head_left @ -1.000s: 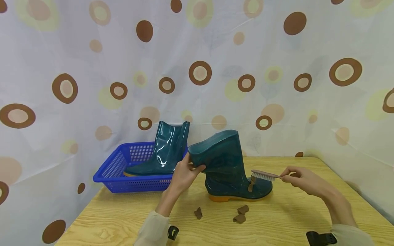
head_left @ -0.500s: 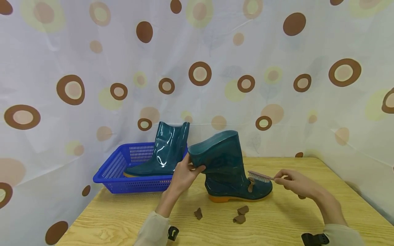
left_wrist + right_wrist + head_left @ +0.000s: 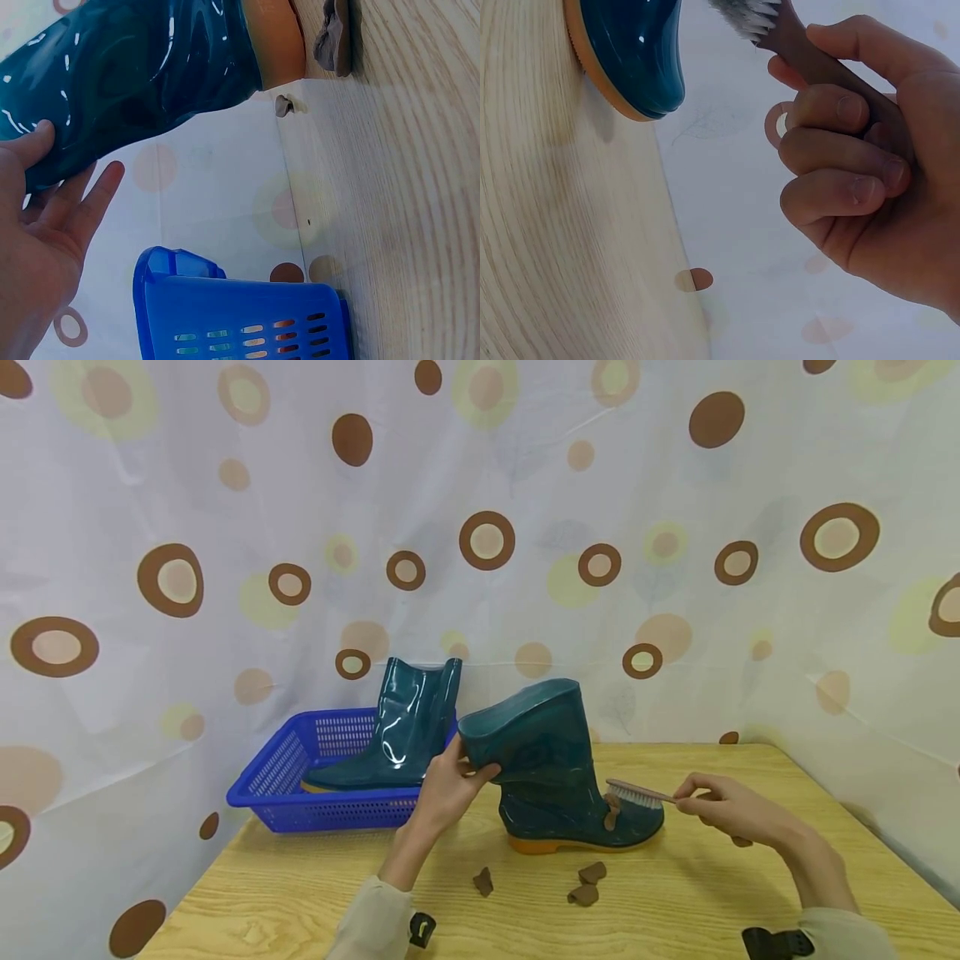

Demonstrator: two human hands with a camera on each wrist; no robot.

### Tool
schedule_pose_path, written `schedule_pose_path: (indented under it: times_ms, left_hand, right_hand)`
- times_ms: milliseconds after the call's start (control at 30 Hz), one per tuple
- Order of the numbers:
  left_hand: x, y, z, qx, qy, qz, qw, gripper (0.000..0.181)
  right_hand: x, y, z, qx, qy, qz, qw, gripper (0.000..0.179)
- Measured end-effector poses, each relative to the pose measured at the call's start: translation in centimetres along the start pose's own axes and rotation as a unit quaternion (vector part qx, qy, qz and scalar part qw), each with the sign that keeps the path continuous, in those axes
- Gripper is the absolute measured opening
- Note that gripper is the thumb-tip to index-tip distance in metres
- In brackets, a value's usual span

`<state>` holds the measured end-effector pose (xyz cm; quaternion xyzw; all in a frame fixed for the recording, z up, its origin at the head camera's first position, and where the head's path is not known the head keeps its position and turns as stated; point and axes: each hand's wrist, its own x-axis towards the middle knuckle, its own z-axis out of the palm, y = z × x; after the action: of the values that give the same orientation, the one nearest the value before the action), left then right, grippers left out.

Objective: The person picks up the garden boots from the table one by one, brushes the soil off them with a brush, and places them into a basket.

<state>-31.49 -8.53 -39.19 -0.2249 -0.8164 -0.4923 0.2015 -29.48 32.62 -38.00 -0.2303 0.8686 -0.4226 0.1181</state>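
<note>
A dark green rubber boot (image 3: 551, 777) with an orange sole stands on the table, toe to the right. My left hand (image 3: 448, 785) grips its shaft near the top opening, thumb on the near side and fingers behind, as the left wrist view also shows. In my right hand (image 3: 735, 810) is a brush (image 3: 637, 793) with white bristles, its brown handle (image 3: 832, 71) wrapped by curled fingers. The bristles are down at the boot's instep, right beside a brown clump (image 3: 612, 812) stuck there. In the right wrist view only the boot's toe (image 3: 634, 52) shows.
A blue plastic basket (image 3: 337, 814) at the left holds a second green boot (image 3: 408, 718). Several brown flakes (image 3: 583, 893) lie on the wooden table (image 3: 675, 910) in front of the boot. A spotted curtain (image 3: 525, 610) hangs behind the table.
The brush moved left and slightly down over the instep, then back a little to the right, with my right hand. The left hand and the boot stay in place.
</note>
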Motion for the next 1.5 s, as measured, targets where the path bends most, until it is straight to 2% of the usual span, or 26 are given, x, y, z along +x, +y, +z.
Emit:
schedule_pose_path:
  times_ms: [300,533,867,1133,1500]
  left_hand:
    - [-0.10,0.08,0.05,0.000,-0.002,0.001,1.0000,0.050]
    - [-0.07,-0.01,0.03,0.001,-0.002,0.002,1.0000,0.050]
    - [0.03,0.00,0.04,0.007,0.000,0.003,1.0000,0.052]
    - [0.05,0.00,0.02,0.005,-0.003,0.004,1.0000,0.052]
    - [0.01,-0.03,0.07,0.010,-0.001,0.003,0.9999,0.052]
  right_hand:
    - [-0.65,0.12,-0.34,0.035,-0.032,-0.043,0.9979,0.026]
    - [-0.49,0.18,-0.31,0.044,-0.063,-0.051,0.9957,0.020]
    - [-0.46,-0.15,-0.05,0.005,-0.014,-0.044,0.9989,0.025]
    - [-0.08,0.14,0.17,0.015,-0.044,-0.065,0.9968,0.021]
    - [-0.02,0.51,0.24,-0.011,-0.062,-0.055,0.9965,0.021]
